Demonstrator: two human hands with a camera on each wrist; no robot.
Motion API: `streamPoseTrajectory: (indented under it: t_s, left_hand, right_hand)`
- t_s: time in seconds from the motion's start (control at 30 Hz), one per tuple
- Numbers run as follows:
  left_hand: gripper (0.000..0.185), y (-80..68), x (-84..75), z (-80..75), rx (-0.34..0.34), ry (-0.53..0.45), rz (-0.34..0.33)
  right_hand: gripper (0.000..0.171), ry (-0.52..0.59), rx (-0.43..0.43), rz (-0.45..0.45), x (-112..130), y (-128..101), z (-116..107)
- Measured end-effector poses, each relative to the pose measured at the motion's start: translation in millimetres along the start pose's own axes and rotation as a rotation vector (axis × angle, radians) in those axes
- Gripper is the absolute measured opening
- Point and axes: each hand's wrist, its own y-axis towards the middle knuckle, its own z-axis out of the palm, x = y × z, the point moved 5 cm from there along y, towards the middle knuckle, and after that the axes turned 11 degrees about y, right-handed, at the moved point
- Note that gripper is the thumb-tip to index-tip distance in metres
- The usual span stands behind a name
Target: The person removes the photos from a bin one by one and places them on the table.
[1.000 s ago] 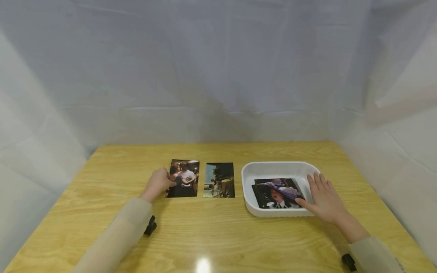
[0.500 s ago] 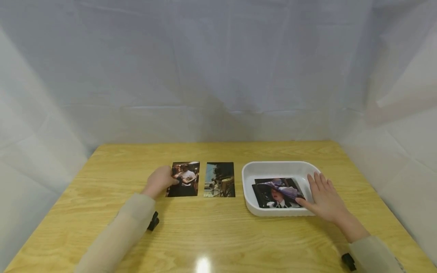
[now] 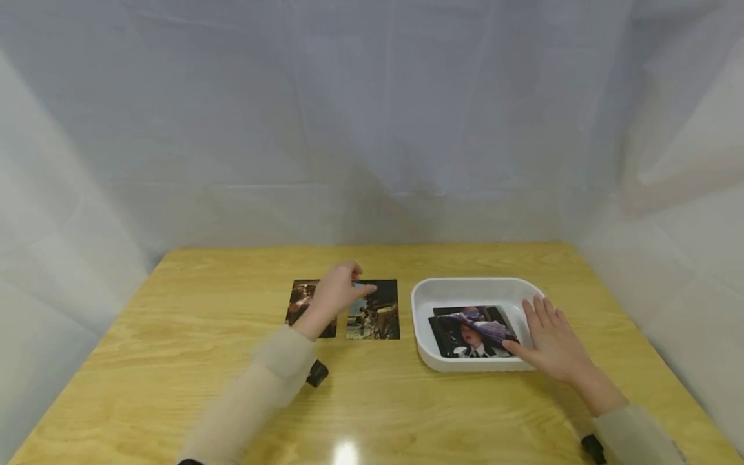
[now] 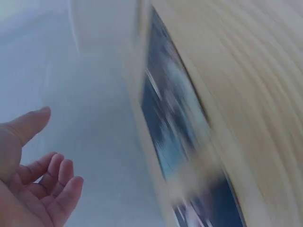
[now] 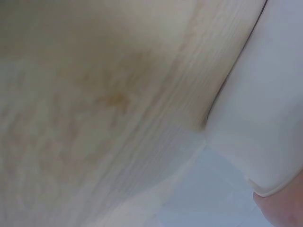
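My left hand point(image 3: 337, 294) is above two photos on the table, holding nothing. In the left wrist view its thumb stands apart and its fingers are loosely bent. The left photo point(image 3: 298, 300), of a couple, is partly hidden under that hand and wrist. Beside it lies a darker photo point(image 3: 378, 318), its upper left corner covered by the fingers. My right hand point(image 3: 555, 342) rests with straight fingers on the right rim of a white tray point(image 3: 430, 363). Inside the tray, overlapping photos lie, the top one showing a purple hat point(image 3: 476, 332).
The wooden table point(image 3: 372, 400) carries the photos and tray. White sheeting point(image 3: 372, 129) hangs behind it and at both sides. Dark wrist-worn devices sit below the left wrist point(image 3: 317, 373) and the right wrist point(image 3: 593, 447).
My left hand has left the left photo's edge and moved right, over both photos. The left photo shifted slightly toward me earlier and lies in line with its neighbour. My right hand stays on the tray.
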Motion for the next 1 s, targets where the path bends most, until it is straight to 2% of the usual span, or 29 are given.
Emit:
streamPoseTrajectory:
  t_s: [0.23,0.37,0.5,0.57,0.73,0.9,1.0]
  left_hand:
    - [0.045,10.3,-76.8,29.0,0.017,-0.095,0.169]
    - [0.045,10.6,-113.1,50.2,0.051,-0.082,0.275]
    - [0.048,8.5,-138.4,71.0,0.096,-0.024,0.378]
    - [0.052,8.7,-144.6,81.4,0.119,0.029,0.392]
    - [0.062,10.3,-144.4,106.2,0.217,0.151,0.349]
    - [0.069,10.8,-144.6,120.9,0.298,0.245,0.352]
    - [0.074,8.7,-143.2,128.5,0.363,0.357,0.336]
  right_hand:
    - [0.088,0.006,-0.013,-0.001,1.8,-1.7,0.8]
    - [0.088,-0.011,-0.002,0.002,3.4,-0.9,-0.3]
    - [0.088,-0.018,0.006,0.010,3.8,-0.9,-0.6]
    - [0.088,-0.014,0.003,0.007,3.9,-1.0,-0.1]
    - [0.088,-0.003,0.007,-0.001,4.2,-0.5,1.7]
    - [0.088,-0.002,0.006,0.003,2.2,-1.2,1.0]
    - [0.088,-0.002,0.001,0.000,2.0,-1.4,0.7]
